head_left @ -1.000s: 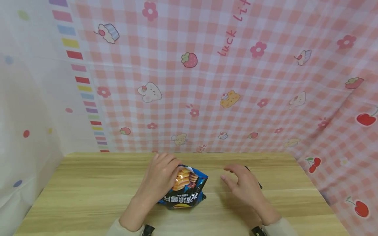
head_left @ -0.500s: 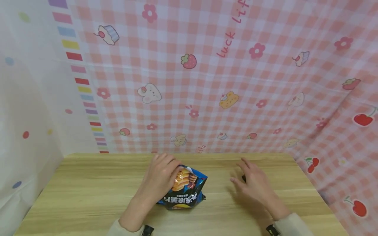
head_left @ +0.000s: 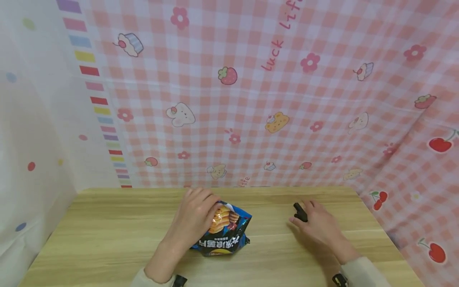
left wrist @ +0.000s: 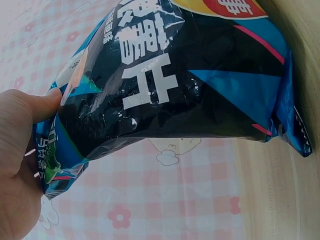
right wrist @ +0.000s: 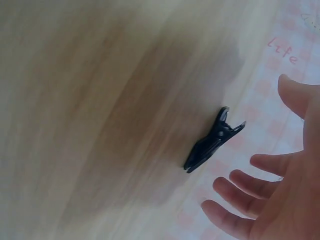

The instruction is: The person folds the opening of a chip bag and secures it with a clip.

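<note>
Left hand (head_left: 195,211): grips the snack bag (head_left: 224,237) at one edge, thumb laid over the front and the other fingers largely hidden behind it.
Bag: at the left hand, near the middle of the wooden table (head_left: 125,231), its printed front facing up toward the head camera; black and blue, with a picture of wavy chips and large white lettering (upside down from the wearer's seat).
Right hand (head_left: 320,225): holds nothing; its fingers are spread apart and slightly bent, with the thumb well away from them.
Clip (right wrist: 210,142): black, lying on the table to the right of the bag and well apart from it, just beside the right hand; the right wrist view shows a gap between it and the fingers, with its two handles splayed at one end and its narrow end pointing away from them.
Sleeves (head_left: 365,273): pale, one at each forearm, with a black strap (head_left: 340,280) at the right wrist.
Backdrop (head_left: 215,99): pink and white checked cloth behind the table, printed with strawberries, flowers and cupcakes; cherries show on the right side, coloured dots on the white left side.
</note>
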A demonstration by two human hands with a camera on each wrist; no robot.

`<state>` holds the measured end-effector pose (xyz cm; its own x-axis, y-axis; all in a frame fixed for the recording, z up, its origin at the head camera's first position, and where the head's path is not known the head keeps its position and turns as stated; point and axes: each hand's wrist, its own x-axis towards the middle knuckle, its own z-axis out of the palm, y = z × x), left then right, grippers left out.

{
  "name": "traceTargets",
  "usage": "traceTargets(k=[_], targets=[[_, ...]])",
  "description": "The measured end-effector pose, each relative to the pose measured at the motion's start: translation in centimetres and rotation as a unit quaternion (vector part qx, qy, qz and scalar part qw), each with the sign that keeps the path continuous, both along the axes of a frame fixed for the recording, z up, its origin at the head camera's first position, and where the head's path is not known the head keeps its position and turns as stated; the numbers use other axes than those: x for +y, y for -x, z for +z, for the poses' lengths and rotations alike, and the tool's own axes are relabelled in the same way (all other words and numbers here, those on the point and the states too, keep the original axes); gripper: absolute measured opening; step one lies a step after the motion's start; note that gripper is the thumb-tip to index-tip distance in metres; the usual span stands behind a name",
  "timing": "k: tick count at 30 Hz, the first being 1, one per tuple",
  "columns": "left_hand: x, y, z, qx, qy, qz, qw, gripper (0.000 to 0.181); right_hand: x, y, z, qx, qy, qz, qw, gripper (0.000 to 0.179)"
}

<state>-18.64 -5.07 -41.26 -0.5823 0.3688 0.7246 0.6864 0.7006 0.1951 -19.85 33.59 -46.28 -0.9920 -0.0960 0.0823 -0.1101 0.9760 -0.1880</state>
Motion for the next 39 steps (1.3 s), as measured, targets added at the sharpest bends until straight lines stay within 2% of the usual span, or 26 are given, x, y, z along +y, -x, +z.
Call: traceTargets(k=[5, 11, 16, 26, 39], targets=[[0.0, -0.1, 0.0, -0.002, 0.0, 0.004, 1.0, 0.012, 0.4, 0.6, -0.3, -0.04, -0.011, -0.023, 0.9989, 0.092], [0.0, 0.0, 0.0, -0.003, 0.0, 0.003, 1.0, 0.011, 0.7, 0.8, -0.5, -0.079, -0.002, -0.039, 0.9961, 0.096], [0.0, 0.0, 0.0, -0.003, -0.001, 0.001, 1.0, 0.01, 1.0, 1.3, -0.8, -0.091, 0.004, -0.039, 0.995, 0.086], [0.0, 0.1, 0.0, 0.0, -0.002, -0.002, 1.0, 0.01, 1.5, 1.8, -0.7, -0.113, 0.066, -0.035, 0.9908, 0.063], [0.0, 0.1, 0.0, 0.0, -0.003, -0.005, 1.0, 0.01, 1.5, 1.8, 0.2, -0.126, 0.048, -0.028, 0.9905, 0.062]])
